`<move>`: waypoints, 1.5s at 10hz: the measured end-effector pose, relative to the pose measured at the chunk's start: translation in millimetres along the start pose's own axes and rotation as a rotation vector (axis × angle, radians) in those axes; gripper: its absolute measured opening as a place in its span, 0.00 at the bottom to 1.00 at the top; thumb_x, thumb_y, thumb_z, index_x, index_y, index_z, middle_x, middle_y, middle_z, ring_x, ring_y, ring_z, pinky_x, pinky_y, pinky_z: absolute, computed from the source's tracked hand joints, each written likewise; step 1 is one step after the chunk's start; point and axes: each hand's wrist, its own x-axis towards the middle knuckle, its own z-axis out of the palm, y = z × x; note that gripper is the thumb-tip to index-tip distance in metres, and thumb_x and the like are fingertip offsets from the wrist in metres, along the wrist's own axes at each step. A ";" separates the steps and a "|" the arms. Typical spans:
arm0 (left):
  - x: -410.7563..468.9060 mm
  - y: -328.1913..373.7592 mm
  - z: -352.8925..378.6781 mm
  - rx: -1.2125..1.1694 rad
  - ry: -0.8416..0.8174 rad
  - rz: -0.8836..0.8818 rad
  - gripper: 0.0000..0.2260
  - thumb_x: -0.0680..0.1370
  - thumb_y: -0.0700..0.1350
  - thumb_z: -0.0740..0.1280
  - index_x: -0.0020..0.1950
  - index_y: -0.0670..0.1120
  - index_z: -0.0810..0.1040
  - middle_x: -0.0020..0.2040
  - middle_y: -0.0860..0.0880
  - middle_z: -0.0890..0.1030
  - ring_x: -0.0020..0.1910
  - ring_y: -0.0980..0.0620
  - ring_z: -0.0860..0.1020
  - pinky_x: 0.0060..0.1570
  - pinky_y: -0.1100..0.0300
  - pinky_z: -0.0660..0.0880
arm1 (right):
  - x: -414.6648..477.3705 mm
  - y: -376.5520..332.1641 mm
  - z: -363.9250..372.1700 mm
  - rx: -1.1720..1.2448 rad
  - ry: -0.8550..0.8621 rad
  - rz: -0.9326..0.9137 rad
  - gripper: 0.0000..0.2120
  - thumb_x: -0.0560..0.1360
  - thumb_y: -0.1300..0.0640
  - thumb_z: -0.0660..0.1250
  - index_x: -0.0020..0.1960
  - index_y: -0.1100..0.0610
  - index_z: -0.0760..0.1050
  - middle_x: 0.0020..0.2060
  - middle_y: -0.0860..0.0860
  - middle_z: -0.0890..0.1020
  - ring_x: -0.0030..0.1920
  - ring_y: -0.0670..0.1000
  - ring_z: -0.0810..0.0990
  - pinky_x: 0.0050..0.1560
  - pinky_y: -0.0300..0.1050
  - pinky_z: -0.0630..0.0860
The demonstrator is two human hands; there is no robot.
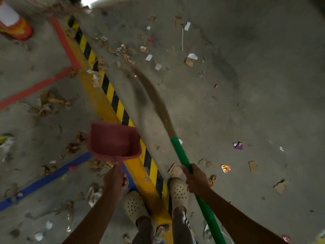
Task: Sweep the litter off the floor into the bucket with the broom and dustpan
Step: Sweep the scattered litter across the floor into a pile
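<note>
The right hand [196, 180] is clenched round the green handle of the broom [181, 152], which passes back under the wrist and is cut off at the bottom edge. The left hand [115, 180] grips the stem of the red dustpan [114, 140], whose pan fans out just ahead of the knuckles. Beyond the right grip the bristles [153, 97] are a brown blur. Their tips meet the litter [126, 53], far ahead of both hands beside the striped floor line [112, 95]. The concrete floor [255, 106] spreads wide to the right of the broom, dotted with scraps.
</note>
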 end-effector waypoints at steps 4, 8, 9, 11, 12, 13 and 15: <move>14.0 17.2 32.7 0.076 -0.126 -0.020 0.21 0.85 0.55 0.60 0.44 0.39 0.73 0.32 0.43 0.75 0.21 0.50 0.69 0.19 0.61 0.63 | 40.7 -5.0 4.3 0.109 -0.010 0.266 0.19 0.83 0.42 0.60 0.55 0.59 0.71 0.38 0.54 0.77 0.30 0.49 0.76 0.33 0.43 0.79; -11.1 53.6 -21.2 0.143 0.099 0.104 0.20 0.86 0.51 0.56 0.36 0.45 0.69 0.21 0.52 0.71 0.20 0.56 0.68 0.21 0.68 0.64 | 2.4 -78.8 30.3 -0.207 -0.173 -0.097 0.17 0.82 0.40 0.59 0.57 0.55 0.71 0.39 0.51 0.78 0.31 0.48 0.77 0.31 0.43 0.75; -13.1 82.9 -10.0 0.147 0.008 0.100 0.26 0.86 0.52 0.55 0.32 0.44 0.73 0.20 0.50 0.71 0.17 0.55 0.67 0.20 0.68 0.63 | -2.0 -97.2 -5.2 -0.112 -0.075 -0.109 0.19 0.81 0.39 0.61 0.59 0.53 0.71 0.41 0.54 0.80 0.36 0.52 0.80 0.41 0.52 0.81; -35.2 142.8 77.5 0.202 -0.086 0.189 0.28 0.84 0.59 0.58 0.33 0.40 0.72 0.26 0.40 0.72 0.18 0.49 0.66 0.24 0.60 0.61 | 24.2 -120.4 -96.5 0.060 0.111 -0.050 0.16 0.81 0.41 0.62 0.57 0.53 0.72 0.41 0.55 0.81 0.38 0.58 0.83 0.42 0.55 0.84; -33.0 165.4 136.2 0.182 -0.116 0.184 0.25 0.84 0.56 0.60 0.35 0.38 0.73 0.26 0.40 0.72 0.18 0.49 0.66 0.24 0.59 0.62 | 50.3 -122.2 -140.9 0.200 0.168 0.011 0.14 0.82 0.43 0.63 0.54 0.54 0.72 0.39 0.55 0.80 0.30 0.52 0.80 0.36 0.51 0.83; -23.5 183.8 198.7 0.169 -0.150 0.142 0.22 0.85 0.54 0.61 0.40 0.37 0.73 0.28 0.41 0.73 0.16 0.52 0.67 0.18 0.66 0.61 | 89.2 -111.7 -183.5 0.309 0.210 0.095 0.14 0.83 0.44 0.61 0.53 0.55 0.71 0.40 0.57 0.80 0.29 0.51 0.79 0.34 0.49 0.82; 2.7 180.9 304.1 0.203 -0.148 0.097 0.25 0.84 0.56 0.60 0.34 0.38 0.72 0.23 0.44 0.72 0.15 0.50 0.66 0.18 0.67 0.59 | 159.5 -64.5 -255.5 0.394 0.319 0.313 0.16 0.83 0.43 0.59 0.53 0.57 0.69 0.38 0.56 0.79 0.30 0.52 0.79 0.29 0.45 0.78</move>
